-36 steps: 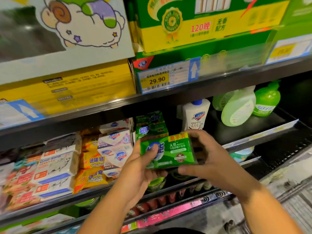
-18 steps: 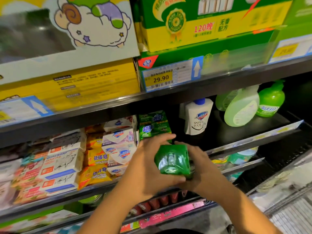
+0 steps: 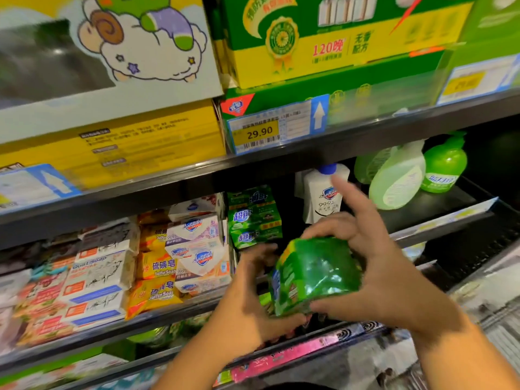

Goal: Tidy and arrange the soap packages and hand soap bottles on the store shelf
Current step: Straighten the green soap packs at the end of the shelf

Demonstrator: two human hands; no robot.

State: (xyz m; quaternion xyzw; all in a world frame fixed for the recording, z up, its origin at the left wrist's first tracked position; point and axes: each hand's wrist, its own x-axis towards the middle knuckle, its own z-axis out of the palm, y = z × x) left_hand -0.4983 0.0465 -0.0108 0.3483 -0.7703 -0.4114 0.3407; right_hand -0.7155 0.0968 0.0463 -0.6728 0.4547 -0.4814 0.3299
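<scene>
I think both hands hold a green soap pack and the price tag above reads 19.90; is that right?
Not quite: in the head view the price tag reads 29.90. The left hand and right hand do hold the green soap pack.

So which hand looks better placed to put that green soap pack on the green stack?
Probably the right hand: it grips the green soap pack from above and below. The left hand only cups its lower left edge, below the green stack.

up top, a sheep-cartoon box (image 3: 118, 60) sits on a yellow carton (image 3: 118, 142), green-and-yellow boxes (image 3: 337, 54) just beside, 29.90 price tag (image 3: 260, 132) out front.
</scene>
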